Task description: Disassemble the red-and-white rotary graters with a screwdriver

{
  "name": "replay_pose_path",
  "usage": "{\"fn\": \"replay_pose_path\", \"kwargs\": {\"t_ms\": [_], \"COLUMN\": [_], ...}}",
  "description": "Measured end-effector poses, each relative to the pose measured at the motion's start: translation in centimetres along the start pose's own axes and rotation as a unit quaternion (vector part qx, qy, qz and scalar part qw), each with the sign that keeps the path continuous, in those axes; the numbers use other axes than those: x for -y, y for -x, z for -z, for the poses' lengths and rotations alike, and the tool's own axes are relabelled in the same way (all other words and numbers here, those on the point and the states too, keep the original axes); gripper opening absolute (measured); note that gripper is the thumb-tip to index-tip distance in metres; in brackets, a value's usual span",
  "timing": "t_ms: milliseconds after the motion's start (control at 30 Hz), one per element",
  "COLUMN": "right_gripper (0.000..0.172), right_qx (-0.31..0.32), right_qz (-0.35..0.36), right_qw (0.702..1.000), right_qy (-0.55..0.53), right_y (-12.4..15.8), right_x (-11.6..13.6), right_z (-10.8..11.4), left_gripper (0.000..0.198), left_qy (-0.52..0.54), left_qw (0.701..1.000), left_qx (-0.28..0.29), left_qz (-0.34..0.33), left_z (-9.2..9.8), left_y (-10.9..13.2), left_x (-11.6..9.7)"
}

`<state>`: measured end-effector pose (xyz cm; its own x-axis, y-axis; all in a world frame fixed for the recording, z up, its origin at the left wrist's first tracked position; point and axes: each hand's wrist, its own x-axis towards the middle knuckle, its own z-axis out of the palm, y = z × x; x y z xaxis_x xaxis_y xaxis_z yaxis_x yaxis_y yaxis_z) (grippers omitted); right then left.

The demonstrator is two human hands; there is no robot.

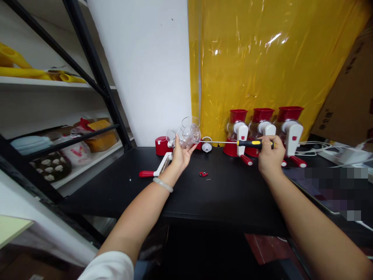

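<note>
My left hand [181, 154] grips a clear plastic housing [189, 133] and holds it above the black table [221, 194]. My right hand [270, 154] is closed round the black and yellow handle of a screwdriver [253, 143]. Its long shaft runs level to the left, and the tip reaches the clear housing. A white crank with a red handle [154, 170] lies on the table just left of my left wrist. A small red part and a screw [204, 174] lie on the table between my hands.
Three assembled red and white hand-crank grinders [264, 130] stand in a row at the back, before a yellow plastic sheet. A red base [161, 146] and a white round part [206, 147] sit behind the housing. A black shelf rack [96, 74] stands left, cables [320, 149] right.
</note>
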<state>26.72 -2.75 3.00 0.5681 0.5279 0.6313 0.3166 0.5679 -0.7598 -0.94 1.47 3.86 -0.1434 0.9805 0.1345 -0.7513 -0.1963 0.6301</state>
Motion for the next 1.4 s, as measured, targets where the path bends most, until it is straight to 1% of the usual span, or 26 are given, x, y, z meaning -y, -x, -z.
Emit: {"fn": "replay_pose_path", "kwargs": {"t_ms": [100, 233, 333, 400, 500, 567, 633, 700, 800, 867, 967, 1033, 1067, 1133, 1200, 1267, 1333, 1400], "right_gripper": [0.028, 0.028, 0.028, 0.034, 0.045, 0.045, 0.040, 0.036, 0.031, 0.031, 0.042, 0.043, 0.041, 0.035, 0.031, 0.029, 0.032, 0.044], "right_qx": [-0.018, -0.012, 0.014, 0.039, 0.071, 0.077, 0.068, 0.062, 0.077, 0.074, 0.052, 0.046, 0.046, 0.046, 0.067, 0.092, 0.095, 0.072], "right_qz": [0.021, 0.009, -0.019, -0.042, -0.077, -0.104, -0.128, -0.156, -0.191, -0.182, -0.144, -0.137, -0.142, -0.163, -0.187, -0.192, -0.173, -0.147], "right_qw": [1.000, 1.000, 0.999, 0.997, 0.994, 0.991, 0.987, 0.976, 0.957, 0.962, 0.985, 0.988, 0.987, 0.977, 0.961, 0.951, 0.960, 0.980], "right_qy": [0.001, -0.010, -0.037, -0.047, -0.023, -0.020, -0.063, -0.136, -0.205, -0.189, -0.082, -0.051, -0.064, -0.129, -0.194, -0.223, -0.198, -0.117], "right_y": [0.0, -0.3, -0.5, -0.5, -0.6, -0.7, -1.0, -1.3, -1.6, -1.6, -1.5, -1.5, -1.6, -1.7, -1.8, -1.7, -1.6, -1.4], "right_x": [0.1, -0.8, -1.4, -1.6, -1.9, -2.3, -2.8, -3.3, -3.5, -3.6, -3.6, -3.7, -3.7, -3.8, -3.7, -3.6, -3.4, -3.3], "right_z": [-0.2, -0.6, -0.6, -0.5, -0.5, -0.6, -1.0, -1.3, -1.3, -1.0, -0.6, -0.6, -0.7, -1.0, -1.1, -1.0, -0.7, -0.4], "left_gripper": [0.051, 0.047, 0.044, 0.044, 0.045, 0.045, 0.045, 0.046, 0.046, 0.045, 0.046, 0.048, 0.049, 0.049, 0.049, 0.047, 0.046, 0.045], "left_qy": [-0.007, -0.007, -0.004, -0.002, -0.004, -0.008, -0.012, -0.015, -0.017, -0.019, -0.024, -0.028, -0.030, -0.035, -0.042, -0.048, -0.052, -0.054], "left_qw": [1.000, 1.000, 1.000, 1.000, 1.000, 1.000, 1.000, 1.000, 0.999, 0.999, 0.999, 0.999, 0.999, 0.999, 0.999, 0.999, 0.999, 0.998], "left_qx": [0.006, 0.010, -0.003, -0.012, -0.016, -0.014, -0.012, -0.012, -0.015, -0.020, -0.018, -0.017, -0.018, -0.020, -0.015, -0.007, -0.004, -0.009], "left_qz": [0.005, 0.008, 0.007, 0.008, 0.010, 0.010, 0.012, 0.016, 0.023, 0.024, 0.020, 0.015, 0.013, 0.009, 0.008, 0.005, -0.002, -0.008], "left_z": [0.0, -0.2, -0.3, -0.2, 0.0, 0.1, 0.1, 0.1, 0.0, -0.1, -0.1, -0.1, -0.1, -0.1, -0.1, -0.1, 0.0, 0.0], "left_y": [0.1, 0.4, 0.5, 0.4, 0.2, 0.1, 0.2, 0.3, 0.6, 0.6, 0.6, 0.7, 0.8, 1.0, 1.1, 1.1, 1.1, 1.1], "left_x": [0.1, 0.2, 0.3, 0.3, 0.4, 0.4, 0.5, 0.5, 0.6, 0.7, 0.9, 0.9, 1.0, 1.0, 1.1, 1.1, 1.2, 1.2]}}
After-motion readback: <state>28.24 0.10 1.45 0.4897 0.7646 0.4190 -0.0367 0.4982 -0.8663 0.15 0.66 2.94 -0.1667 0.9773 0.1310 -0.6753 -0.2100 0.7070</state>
